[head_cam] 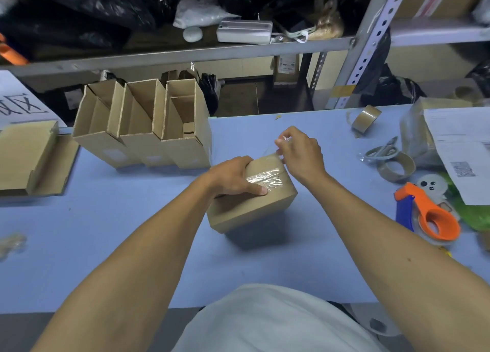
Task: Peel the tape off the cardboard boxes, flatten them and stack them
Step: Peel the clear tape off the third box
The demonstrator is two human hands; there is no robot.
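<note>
A small closed cardboard box (252,206) stands tilted on the blue table (132,232) in front of me. My left hand (233,178) grips its top left side, thumb lying on the clear tape (267,178) that crosses the top. At the far edge of the box my right hand (299,153) pinches the lifted end of that tape, which stretches up from the box. Three open cardboard boxes (143,129) stand in a row at the back left. A flattened box (29,161) lies at the far left.
On the right lie tape rolls (396,167), scissors (381,150), an orange tape dispenser (429,214) and paper sheets (464,153). A metal shelf (185,52) with black bags runs behind the table. A crumpled tape scrap (12,241) lies at the left edge.
</note>
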